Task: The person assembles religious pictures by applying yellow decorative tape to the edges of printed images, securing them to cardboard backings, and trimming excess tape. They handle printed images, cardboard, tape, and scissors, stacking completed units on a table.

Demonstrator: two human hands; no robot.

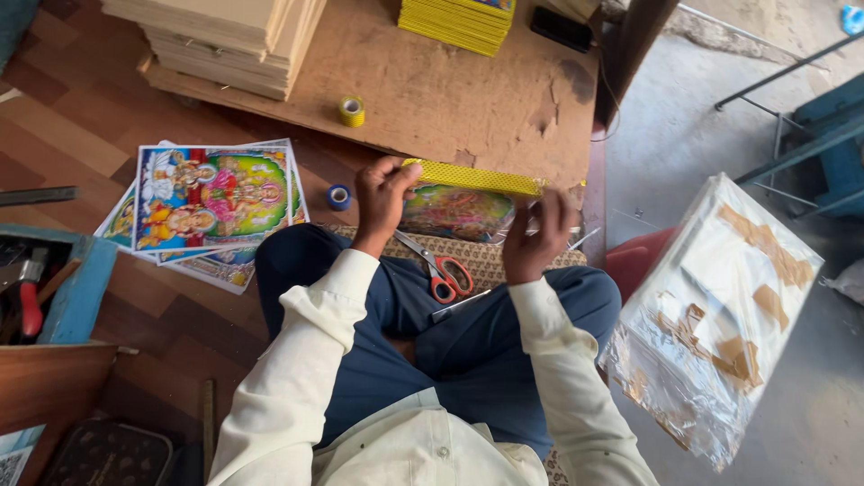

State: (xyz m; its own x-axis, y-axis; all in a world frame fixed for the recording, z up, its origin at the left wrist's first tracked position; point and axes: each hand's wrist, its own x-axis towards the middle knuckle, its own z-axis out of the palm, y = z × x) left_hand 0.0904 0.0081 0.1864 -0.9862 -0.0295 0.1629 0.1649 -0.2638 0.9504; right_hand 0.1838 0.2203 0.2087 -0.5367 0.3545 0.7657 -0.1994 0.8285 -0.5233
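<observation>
I sit cross-legged on the floor in dark blue trousers and a cream shirt. Both hands hold up a framed colourful picture [457,211] with a yellow patterned frame edge along its top. My left hand [382,196] grips the frame's left end. My right hand [537,232] grips its right side. Orange-handled scissors [439,270] lie on the patterned mat just below the picture, between my knees.
A pile of colourful prints [211,200] lies on the floor to the left. A yellow tape roll [352,111] sits on the brown board [468,99], a blue roll [338,196] beside it. Plastic-wrapped package [720,315] at right. Blue toolbox [49,283] at left.
</observation>
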